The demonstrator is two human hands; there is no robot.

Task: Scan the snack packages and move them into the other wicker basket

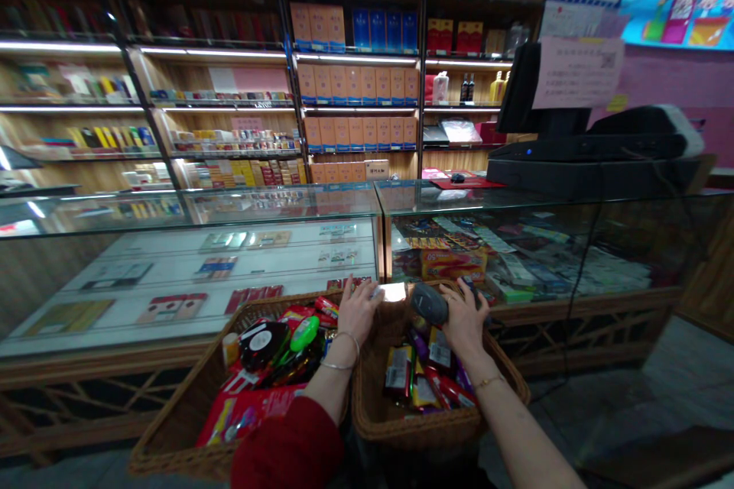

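My right hand is closed around a dark handheld barcode scanner, its head pointing left. My left hand lies palm down at the far rim of the left wicker basket, fingers stretched and spread. A bright patch glows between its thumb and the scanner; what surface is lit I cannot make out. Snack packets fill part of the left basket, with a green-topped package and a large red packet. Below the scanner, the right wicker basket holds several small wrapped packets.
Glass display counters stand ahead, just beyond the baskets. A monitor and dark machine sit on the right counter, with a cable hanging down its front. Shelves of boxes line the back wall.
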